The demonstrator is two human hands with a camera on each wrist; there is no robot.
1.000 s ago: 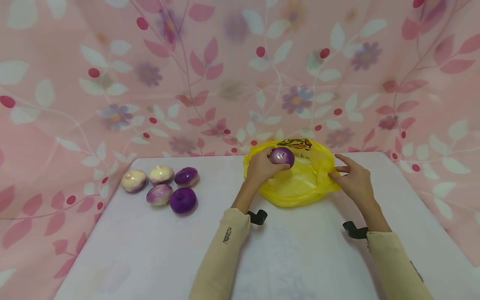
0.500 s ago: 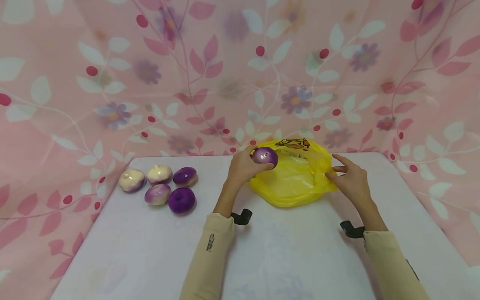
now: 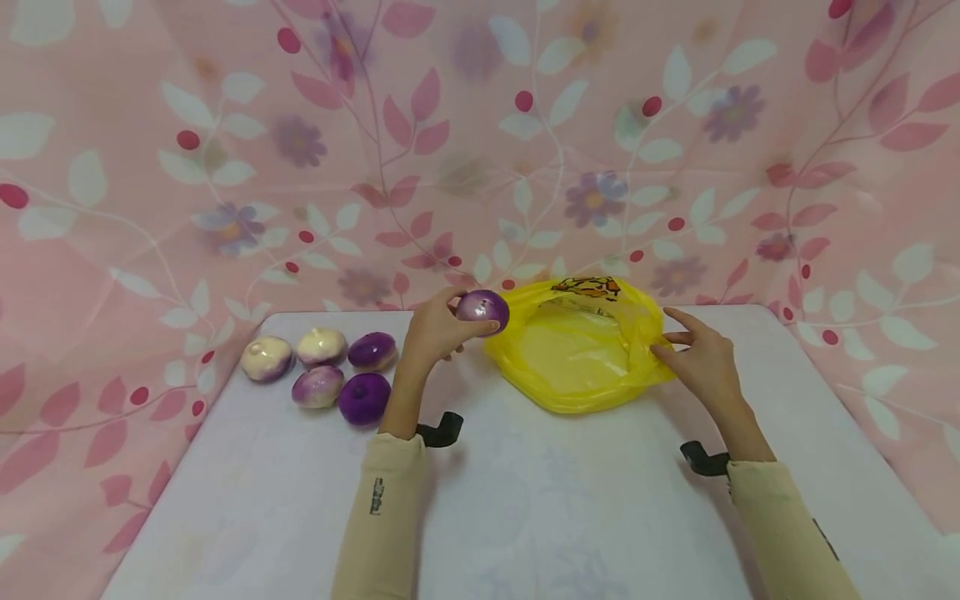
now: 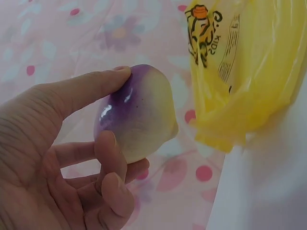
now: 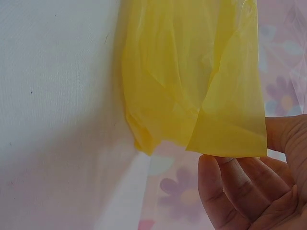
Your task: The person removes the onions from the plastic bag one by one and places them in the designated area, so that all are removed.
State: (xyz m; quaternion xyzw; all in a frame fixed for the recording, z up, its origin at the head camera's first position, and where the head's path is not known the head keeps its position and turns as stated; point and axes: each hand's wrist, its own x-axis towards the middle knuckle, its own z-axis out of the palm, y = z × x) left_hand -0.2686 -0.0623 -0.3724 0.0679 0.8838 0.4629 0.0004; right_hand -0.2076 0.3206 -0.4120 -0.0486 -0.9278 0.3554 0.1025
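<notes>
Between thumb and fingers, my left hand (image 3: pixel 432 335) holds a glossy purple-and-cream bulb vegetable (image 3: pixel 482 310) up over the back of the table, just left of the yellow plastic bag (image 3: pixel 566 402). The left wrist view shows the bulb vegetable (image 4: pixel 139 112) with its purple side toward the palm and a small cream nub facing the bag. My right hand (image 3: pixel 705 357) pinches the bag's right edge. Close up in the right wrist view, the yellow film (image 5: pixel 230 129) covers part of the thumb. The bag's mouth gapes toward me.
Several similar bulbs lie grouped at the table's left, among them a dark purple one (image 3: pixel 365 399) and a cream one (image 3: pixel 267 359). The white-covered table (image 3: pixel 525 508) ends at a pink floral cloth (image 3: pixel 465 167) behind.
My left hand has moved left, carrying the bulb vegetable from over the bag's mouth to beside its left rim. The right hand keeps hold of the bag's edge in nearly the same spot.
</notes>
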